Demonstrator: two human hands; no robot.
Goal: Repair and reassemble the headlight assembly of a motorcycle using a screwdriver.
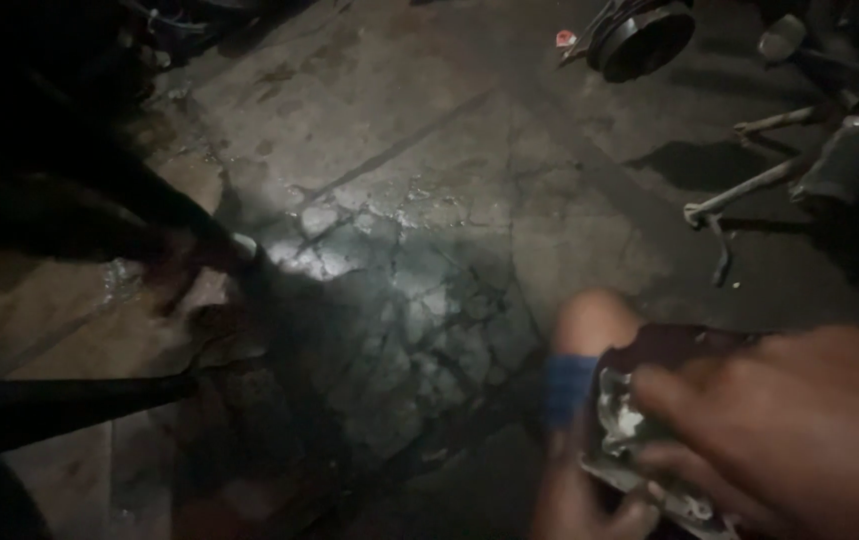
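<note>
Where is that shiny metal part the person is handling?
The metal part sits at the lower right of the head view, gripped between the right hand and the left hand, above the cracked concrete floor.

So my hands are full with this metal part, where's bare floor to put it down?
The lit cracked concrete floor ahead is bare, between the dark shapes at left and the metal stand at right. The top right corner, around the round black part, is crowded.

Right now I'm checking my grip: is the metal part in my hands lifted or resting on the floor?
Lifted. Both the right hand and the left hand grasp the metal part above the cracked concrete floor.
</note>
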